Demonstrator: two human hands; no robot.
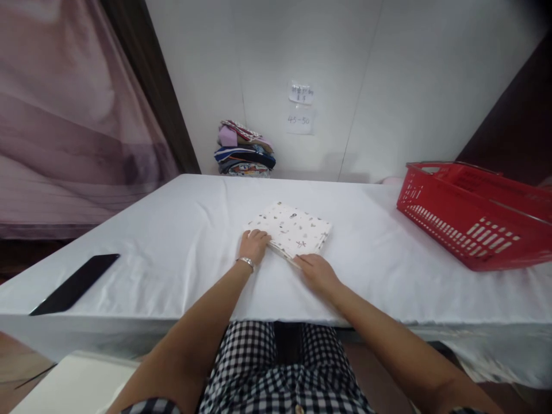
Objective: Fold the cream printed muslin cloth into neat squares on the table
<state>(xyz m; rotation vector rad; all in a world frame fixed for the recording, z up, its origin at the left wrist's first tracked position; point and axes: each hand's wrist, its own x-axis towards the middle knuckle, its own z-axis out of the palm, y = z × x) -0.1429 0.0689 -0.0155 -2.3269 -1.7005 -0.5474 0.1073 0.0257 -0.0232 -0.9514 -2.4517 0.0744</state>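
A folded white garment or cloth (290, 225) with small dark printed motifs lies on the white-covered table (207, 241) in front of me. Its layers show along the near edge. My left hand (254, 244), with a silver bracelet at the wrist, has its fingers closed over the left corner of the cloth. At the near right corner, my right hand (318, 271) pinches the edge, its thumb along the top. The undersides of my fingers are hidden on both hands.
A red plastic basket (478, 221) stands at the right of the table. Stacked folded clothes (245, 154) sit at the back against the wall. A flat black object (75, 286) lies near the front left edge. Handwritten paper notes (301, 122) are on the wall.
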